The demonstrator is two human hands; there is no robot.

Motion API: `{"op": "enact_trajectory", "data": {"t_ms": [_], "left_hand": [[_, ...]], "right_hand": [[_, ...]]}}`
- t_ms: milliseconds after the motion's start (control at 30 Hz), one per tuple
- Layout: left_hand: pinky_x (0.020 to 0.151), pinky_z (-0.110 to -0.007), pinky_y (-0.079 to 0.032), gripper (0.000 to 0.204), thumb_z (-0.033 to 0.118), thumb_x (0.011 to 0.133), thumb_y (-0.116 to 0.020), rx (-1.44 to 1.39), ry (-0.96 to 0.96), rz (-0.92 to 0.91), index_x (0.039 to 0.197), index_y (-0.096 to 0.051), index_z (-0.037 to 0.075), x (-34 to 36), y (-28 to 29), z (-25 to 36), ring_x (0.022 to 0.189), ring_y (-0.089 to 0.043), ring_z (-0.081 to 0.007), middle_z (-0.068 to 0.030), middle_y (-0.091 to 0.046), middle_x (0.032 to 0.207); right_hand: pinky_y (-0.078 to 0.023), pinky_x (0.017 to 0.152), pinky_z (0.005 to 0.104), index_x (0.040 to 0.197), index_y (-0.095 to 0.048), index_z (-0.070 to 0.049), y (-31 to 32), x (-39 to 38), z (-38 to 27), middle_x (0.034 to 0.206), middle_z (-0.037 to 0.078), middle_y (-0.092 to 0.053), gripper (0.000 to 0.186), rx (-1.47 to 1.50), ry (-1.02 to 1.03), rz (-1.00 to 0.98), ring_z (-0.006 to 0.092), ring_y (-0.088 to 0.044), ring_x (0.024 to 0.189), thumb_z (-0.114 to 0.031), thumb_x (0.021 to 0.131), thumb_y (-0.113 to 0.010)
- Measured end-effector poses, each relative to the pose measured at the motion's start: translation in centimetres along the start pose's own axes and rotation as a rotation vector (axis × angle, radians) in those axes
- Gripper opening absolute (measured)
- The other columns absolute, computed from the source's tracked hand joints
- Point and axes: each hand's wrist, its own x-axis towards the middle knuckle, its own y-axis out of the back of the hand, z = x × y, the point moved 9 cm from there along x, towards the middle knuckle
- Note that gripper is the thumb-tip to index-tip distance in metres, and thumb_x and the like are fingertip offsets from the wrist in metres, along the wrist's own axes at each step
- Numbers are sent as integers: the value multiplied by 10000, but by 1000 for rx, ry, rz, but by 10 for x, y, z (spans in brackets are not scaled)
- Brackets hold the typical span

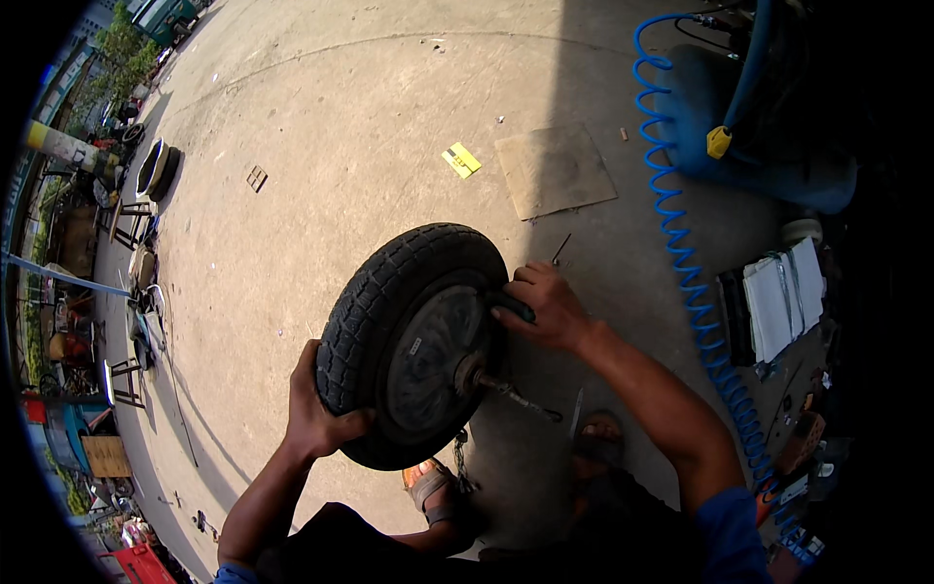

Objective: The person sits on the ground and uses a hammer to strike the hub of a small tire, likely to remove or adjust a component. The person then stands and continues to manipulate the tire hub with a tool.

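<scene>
A black-tyred wheel (pixel 413 341) with a large dark hub stands tilted in front of me. From its centre an axle (pixel 477 375) sticks out, with a cable (pixel 525 401) trailing to the right. My left hand (pixel 326 414) grips the tyre at its lower left, thumb on the sidewall and fingers behind the tread. At the tyre's upper right edge, my right hand (pixel 547 307) is closed round a dark handle (pixel 511 306); the tool's working end cannot be made out. Just beyond that hand shows a thin dark rod (pixel 562 248), its link to the handle unclear.
A coiled blue air hose (pixel 671 209) runs down the right from a blue tank (pixel 700 127). Ahead lie a cardboard sheet (pixel 555 170) and a yellow packet (pixel 461 160). White papers (pixel 784 300) sit at right. Stools (pixel 124 382) and a tyre (pixel 161 173) stand far left.
</scene>
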Motion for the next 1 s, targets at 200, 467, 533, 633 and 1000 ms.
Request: {"op": "enact_trajectory", "data": {"t_ms": [200,467,533,633,1000], "left_hand": [[937,-363,-499,795,227,552,-838,-3,16,-5,1209,-486,-49,0,-1,-2,1005,-636,-218,-144,-642,1087],[950,-370,-499,820,244,557,-848,5,7,-8,1225,-476,-53,-3,-2,2,1020,-637,-227,-151,-638,1107],[952,-375,-500,828,244,555,-851,-10,16,-11,1228,-474,-54,-5,-2,-1,1026,-638,-233,-155,-637,1109],[954,-382,-501,837,247,551,-855,-8,18,-7,1230,-471,-56,-9,-3,-5,1033,-638,-242,-161,-635,1113],[948,-389,-505,832,255,536,-846,71,-14,26,1214,-482,-62,-17,-4,0,1024,-638,-251,-162,-640,1100]], "right_hand": [[-486,731,481,830,-651,-28,-15,-6,19,795,181,-620,332,288,-200,-32,401,-623,787,-342,871,-751],[-481,636,479,756,-618,-3,-12,-2,13,731,230,-613,388,189,-146,11,429,-632,716,-351,895,-720],[-468,604,473,722,-607,-4,-16,-6,17,686,236,-588,409,260,-254,18,432,-622,670,-358,896,-714],[-450,568,463,684,-596,-5,-18,-15,20,639,240,-555,443,306,-426,51,429,-599,607,-377,900,-705],[-420,535,399,680,-626,1,-40,-34,36,598,216,-531,426,434,-576,165,194,-510,499,-348,905,-720]]}}
